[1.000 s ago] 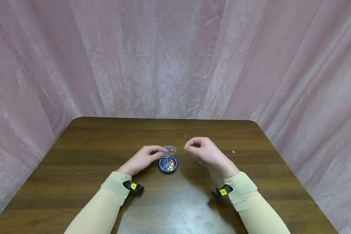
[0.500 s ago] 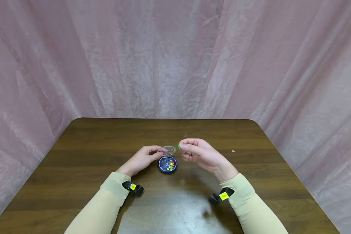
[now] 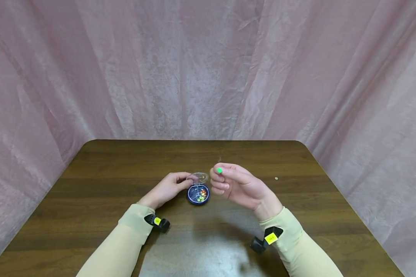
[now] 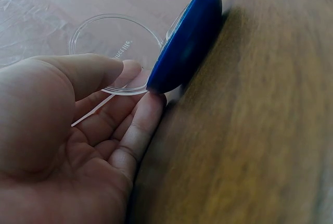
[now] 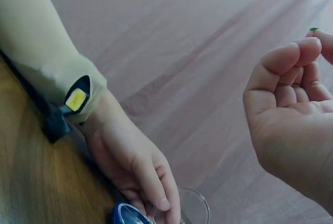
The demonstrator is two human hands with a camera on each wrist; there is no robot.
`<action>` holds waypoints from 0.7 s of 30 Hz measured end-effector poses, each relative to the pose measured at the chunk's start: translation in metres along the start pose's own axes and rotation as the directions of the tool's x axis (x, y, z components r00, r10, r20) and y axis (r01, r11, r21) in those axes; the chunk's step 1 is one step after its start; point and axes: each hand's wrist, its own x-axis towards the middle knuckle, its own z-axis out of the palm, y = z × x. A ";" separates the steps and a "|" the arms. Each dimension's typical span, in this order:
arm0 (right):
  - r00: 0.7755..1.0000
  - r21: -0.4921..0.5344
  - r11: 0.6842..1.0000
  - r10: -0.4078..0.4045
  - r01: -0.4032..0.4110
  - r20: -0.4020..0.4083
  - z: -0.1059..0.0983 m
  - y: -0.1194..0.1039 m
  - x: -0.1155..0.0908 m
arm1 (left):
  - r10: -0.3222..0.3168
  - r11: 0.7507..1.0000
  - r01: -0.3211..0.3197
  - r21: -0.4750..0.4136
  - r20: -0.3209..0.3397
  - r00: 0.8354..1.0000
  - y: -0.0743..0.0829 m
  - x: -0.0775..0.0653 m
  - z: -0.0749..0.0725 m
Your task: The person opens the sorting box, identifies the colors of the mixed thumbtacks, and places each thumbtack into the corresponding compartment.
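My left hand (image 3: 170,187) pinches the raised clear lid of a round blue pill case (image 3: 198,204) between thumb and fingers. In the left wrist view the thumb lies across the clear lid (image 4: 117,34), and a fingertip touches the base. White dividers split the case; small orange and green pieces (image 3: 201,198) lie in its right-hand part. My right hand (image 3: 242,186) is raised beside the case, thumb and index finger pinching a small green thumbtack (image 3: 219,170), its flat round head towards the head camera. In the right wrist view only its green edge shows above the fingertip.
A small pale round piece (image 3: 276,178) lies on the brown wooden table (image 3: 124,161), right of my right hand. A faint clear scrap (image 3: 220,159) lies behind that hand. A pink curtain (image 3: 194,69) hangs beyond the table's far edge.
My right hand has turned palm-up, so the green thumbtack's head now faces the head camera. The small piece on the table below that hand is now hidden. My left hand has stayed put.
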 end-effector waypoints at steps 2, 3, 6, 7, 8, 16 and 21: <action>1.000 0.013 1.000 -0.018 0.018 0.021 0.003 0.000 0.000 | 0.002 1.000 -0.002 0.002 0.002 1.000 0.000 0.000 0.000; 0.999 0.018 1.000 -0.026 0.026 0.028 0.004 -0.001 -0.001 | 0.002 1.000 -0.002 0.002 0.004 1.000 0.000 0.000 0.000; 0.998 0.024 0.999 -0.041 0.040 0.043 0.008 -0.001 -0.001 | 0.001 1.000 -0.001 0.003 0.005 1.000 0.001 0.000 0.000; 0.998 0.026 0.999 -0.045 0.044 0.047 0.008 -0.002 -0.001 | -0.002 1.000 0.002 0.003 0.003 1.000 0.001 0.000 0.000; 0.998 0.028 0.999 -0.047 0.046 0.052 0.009 -0.002 -0.002 | -0.002 1.000 0.002 0.004 0.002 1.000 0.001 0.000 0.000; 0.999 -0.116 0.993 -0.033 0.033 0.001 -0.002 -0.002 -0.004 | -0.012 1.000 0.012 0.013 0.005 1.000 0.000 0.000 0.000; 0.973 -0.462 0.881 -0.008 -0.102 -0.230 -0.025 0.001 -0.005 | -0.013 1.000 0.013 0.013 0.003 1.000 0.002 0.000 0.000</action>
